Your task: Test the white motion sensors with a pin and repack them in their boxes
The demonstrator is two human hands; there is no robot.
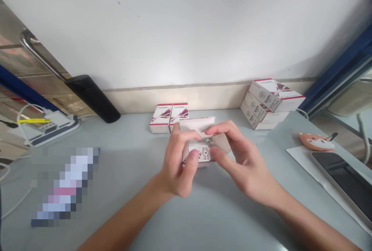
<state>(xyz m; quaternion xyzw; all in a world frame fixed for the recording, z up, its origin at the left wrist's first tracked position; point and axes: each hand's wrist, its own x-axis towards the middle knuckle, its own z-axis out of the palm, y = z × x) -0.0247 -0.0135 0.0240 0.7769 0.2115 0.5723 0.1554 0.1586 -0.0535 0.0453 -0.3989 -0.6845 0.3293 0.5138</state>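
A pale grey table (209, 212) runs up to a white wall, and both forearms reach in from its near edge toward the middle. The left hand (177, 162) and right hand (241, 162) meet there, both gripping a small white carton (200, 142) held just above the table. The left hand pinches its left side, thumb at the front and fingers curled over the top. The right hand closes on its right side, fingertips on the upper edge and thumb below.

The carton is open: its white flap (197, 124) stands up at the back. In the opening between the thumbs sits a white plastic part (204, 153) with a small round hole.

By the right edge a dark-screened phone (343, 181) lies on a white sheet (302, 162), with an orange animal-shaped pad (316, 141) just beyond. Near the left edge lies a blurred-out strip (64, 187), and further back a white power strip (49, 127).

Along the far edge stand two red-and-white boxes (169, 117) directly behind the hands, and to their right a stack of three boxes (270, 102). A black cylinder (93, 98) leans at the far left.
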